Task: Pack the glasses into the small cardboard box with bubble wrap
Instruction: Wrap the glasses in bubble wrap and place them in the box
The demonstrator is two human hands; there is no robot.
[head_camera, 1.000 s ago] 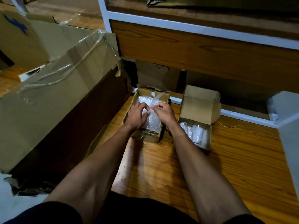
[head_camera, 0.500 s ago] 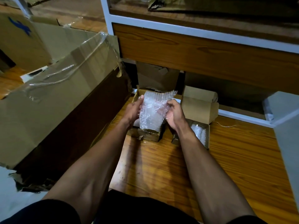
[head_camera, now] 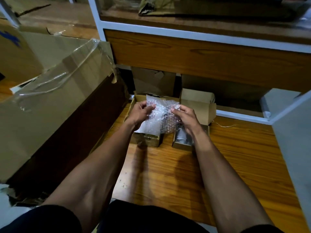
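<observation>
A sheet of bubble wrap (head_camera: 159, 116) hangs above a small open cardboard box (head_camera: 146, 140) on the wooden floor. My left hand (head_camera: 140, 113) pinches its upper left edge and my right hand (head_camera: 184, 116) pinches its upper right edge. To the right stands a second small cardboard box (head_camera: 198, 105) with its lid flap raised; wrapped glasses (head_camera: 182, 137) lie inside, partly hidden by my right wrist. What is inside the left box is hidden by the wrap and my hand.
A large cardboard box (head_camera: 55, 101) with loose clear tape lies along the left. A wooden cabinet (head_camera: 202, 58) with white framing rises behind the boxes, more cardboard (head_camera: 151, 81) beneath it. A white panel (head_camera: 292, 128) stands at the right. Wooden floor (head_camera: 168, 174) lies between my arms.
Both hands lifted the bubble wrap out of the left box and raised it. The sheet is now held more bunched, its top edge folded between the hands.
</observation>
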